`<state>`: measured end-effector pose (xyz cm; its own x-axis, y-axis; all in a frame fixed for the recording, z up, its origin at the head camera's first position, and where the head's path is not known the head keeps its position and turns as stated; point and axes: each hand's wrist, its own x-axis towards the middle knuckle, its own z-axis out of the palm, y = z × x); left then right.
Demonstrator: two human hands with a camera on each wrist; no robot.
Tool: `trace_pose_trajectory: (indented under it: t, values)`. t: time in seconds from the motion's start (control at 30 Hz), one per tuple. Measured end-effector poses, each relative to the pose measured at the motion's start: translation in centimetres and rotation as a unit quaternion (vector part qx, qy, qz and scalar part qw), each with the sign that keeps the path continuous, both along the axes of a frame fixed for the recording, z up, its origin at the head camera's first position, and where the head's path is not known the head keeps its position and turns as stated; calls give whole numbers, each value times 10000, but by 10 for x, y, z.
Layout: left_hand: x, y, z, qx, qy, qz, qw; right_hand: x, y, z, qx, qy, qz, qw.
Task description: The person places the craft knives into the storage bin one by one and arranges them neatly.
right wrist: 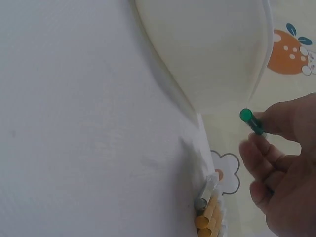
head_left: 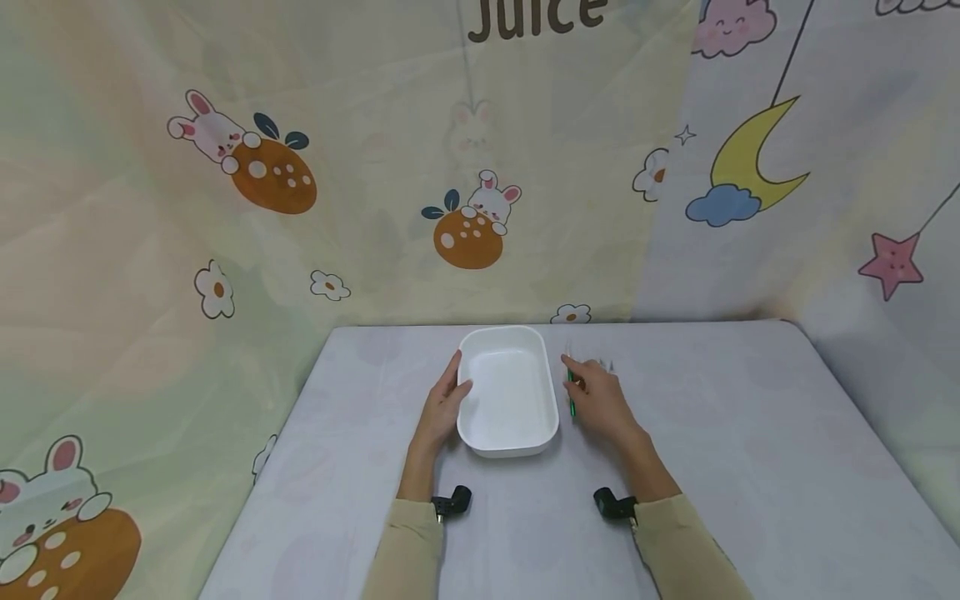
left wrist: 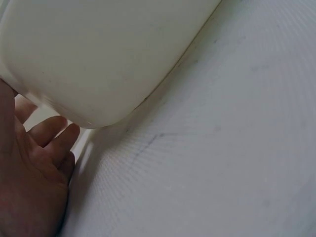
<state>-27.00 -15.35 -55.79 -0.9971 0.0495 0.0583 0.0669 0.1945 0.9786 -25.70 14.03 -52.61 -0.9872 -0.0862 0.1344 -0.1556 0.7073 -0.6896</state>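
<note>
My left hand [head_left: 442, 408] grips the left side of a white rectangular plastic container [head_left: 504, 392], the thumb over its rim. In the left wrist view the fingers [left wrist: 61, 140] curl at the container's outer wall. Just right of it, my right hand [head_left: 606, 407] pinches a slim, pen-like green stick [right wrist: 253, 122] between thumb and fingers; its round green end faces the right wrist camera. The stick's far part is mostly hidden by the hand. The container's inside shows plain white in the head view.
Beyond my right hand lie several slim sticks, some with orange ends [right wrist: 203, 220] and one with a grey end [right wrist: 201, 203]. They rest on the white-covered table [head_left: 750, 433]. A printed cloth backdrop [head_left: 375, 150] stands behind the table's far edge.
</note>
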Motion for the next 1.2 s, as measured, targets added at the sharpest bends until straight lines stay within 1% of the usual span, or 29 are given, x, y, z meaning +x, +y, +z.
trace_pose_trajectory:
  t: [0.13,0.27,0.6,0.73,0.87,1.03,1.2]
  values:
    - [0,1,-1,-19,27,13,10000,1,2,4,-708,-88,-31,9974]
    - [-1,1,-3,-3,39,23,10000,3,4,7,-1080,-79,-40,9941]
    - [1,1,-1,-21,71,-13,10000,3,4,9,-1249,292,-140,9916]
    - [0,0,-2,-18,57,-5,10000,3,4,10,-1325,337,-122,9905]
    - [0,1,-2,-4,43,-6,10000,4,2,12,-1394,334,-91,9896]
    - [1,1,-1,-68,35,60,10000,7,-6,17,-1643,335,-2,9858]
    - [2,1,0,-71,4,52,10000,9,-14,21,-1735,462,155,9836]
